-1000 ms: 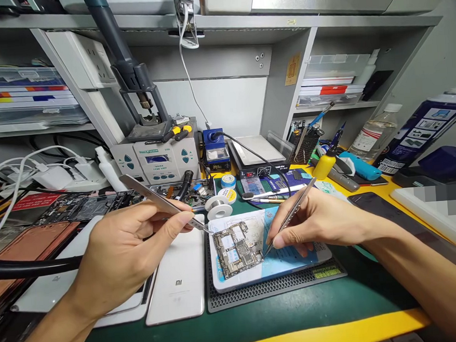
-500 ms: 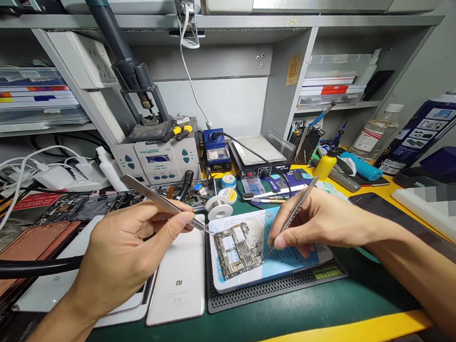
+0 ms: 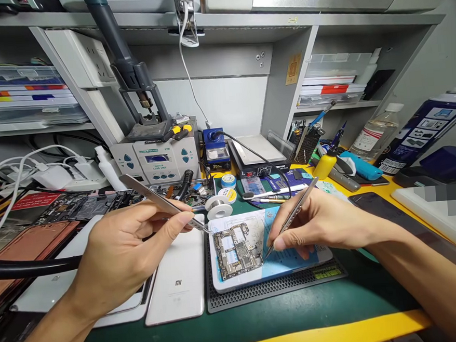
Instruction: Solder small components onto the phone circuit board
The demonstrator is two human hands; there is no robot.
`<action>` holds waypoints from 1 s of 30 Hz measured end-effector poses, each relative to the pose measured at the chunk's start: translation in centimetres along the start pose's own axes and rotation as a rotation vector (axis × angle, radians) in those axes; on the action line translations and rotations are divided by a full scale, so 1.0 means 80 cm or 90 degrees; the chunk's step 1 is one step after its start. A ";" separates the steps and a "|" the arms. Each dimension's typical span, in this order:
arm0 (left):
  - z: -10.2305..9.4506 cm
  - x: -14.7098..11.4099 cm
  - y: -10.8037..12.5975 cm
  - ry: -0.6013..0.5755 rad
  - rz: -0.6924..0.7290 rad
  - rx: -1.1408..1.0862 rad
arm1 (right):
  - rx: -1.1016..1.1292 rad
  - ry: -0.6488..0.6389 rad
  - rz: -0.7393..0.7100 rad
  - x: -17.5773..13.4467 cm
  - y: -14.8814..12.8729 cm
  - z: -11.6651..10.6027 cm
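A phone circuit board with cut-outs lies on a white and blue box, which rests on a black perforated mat. My left hand is closed round metal tweezers, whose tips reach the board's upper left corner. From the other side, my right hand pinches a second pair of tweezers, with its tips at the board's lower right edge. Whether either pair of tips touches the board is too small to tell. Just beyond the board stands a solder spool.
A white phone back lies left of the mat. Behind are a hot-air station, a small heating plate and a yellow bottle. A black hose comes in from the left. A dark phone lies under my right forearm.
Almost nothing differs. Both hands keep their grip on the tweezers at the board, and the whole view has shifted very slightly.
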State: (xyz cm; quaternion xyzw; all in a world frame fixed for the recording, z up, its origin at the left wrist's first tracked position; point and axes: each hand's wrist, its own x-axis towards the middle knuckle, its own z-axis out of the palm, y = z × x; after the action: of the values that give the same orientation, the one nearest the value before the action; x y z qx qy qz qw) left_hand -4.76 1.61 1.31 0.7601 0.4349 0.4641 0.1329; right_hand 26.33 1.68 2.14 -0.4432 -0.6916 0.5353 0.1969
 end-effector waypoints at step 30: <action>0.000 -0.003 -0.001 0.006 -0.010 -0.007 | 0.006 0.008 0.016 -0.001 -0.006 0.004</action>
State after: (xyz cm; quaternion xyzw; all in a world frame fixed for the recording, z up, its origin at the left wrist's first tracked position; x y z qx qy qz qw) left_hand -4.88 1.46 1.14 0.7538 0.4385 0.4693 0.1388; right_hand 25.96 1.46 2.47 -0.4539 -0.6822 0.5384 0.1968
